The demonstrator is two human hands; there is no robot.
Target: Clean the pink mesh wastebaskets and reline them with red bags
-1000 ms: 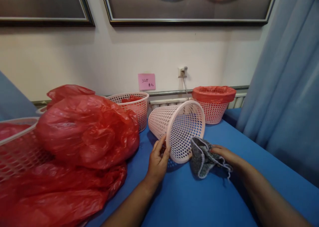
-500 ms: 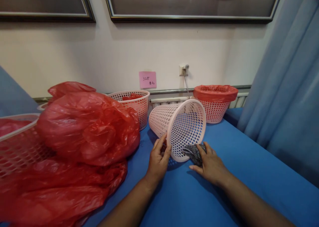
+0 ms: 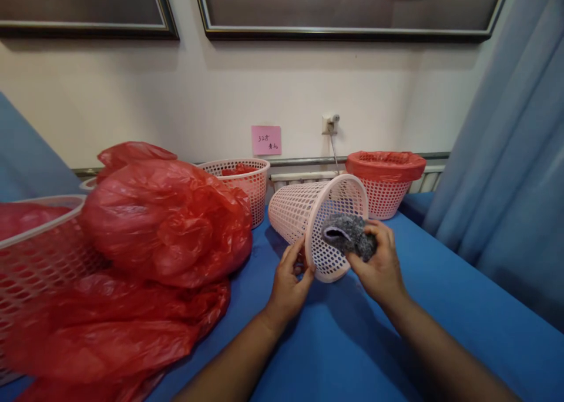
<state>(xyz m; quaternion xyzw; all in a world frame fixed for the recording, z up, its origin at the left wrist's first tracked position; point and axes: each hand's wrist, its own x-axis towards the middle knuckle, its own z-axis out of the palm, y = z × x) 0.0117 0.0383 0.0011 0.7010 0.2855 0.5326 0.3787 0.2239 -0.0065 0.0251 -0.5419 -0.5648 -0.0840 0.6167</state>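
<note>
- Blue-covered table (image 3: 449,284), running across the lower frame; it bears everything handled here, and its flat top should give the work good support;
- Heap of red plastic bags (image 3: 176,225), bulging over the left of the frame; best kept clear of both forearms, since loose film could snag or slide;
- Tipped pink basket (image 3: 293,211), near the middle of the frame, lying on its side with its mouth turned toward the lower right; a round body like this may well roll, so a steady hold at the rim matters;
- Red-lined basket (image 3: 383,196), upright at the right of the frame, behind the tipped one; room should be left so the two do not knock;
- Left hand (image 3: 288,284), at centre, fingers half curled with thumb at the lower rim of the tipped basket; the hold looks light, and a firmer one would probably resist sideways pushes better;
- Right hand (image 3: 383,267), right of centre, partly closed, pinching a bunched cloth between thumb and fingers;
- Grey cloth (image 3: 352,231), in front of the basket's mouth, a pale-edged fold facing left; whether it touches the inner wall cannot be told; keeping it bunched over the fingertips would likely give even pressure
</note>
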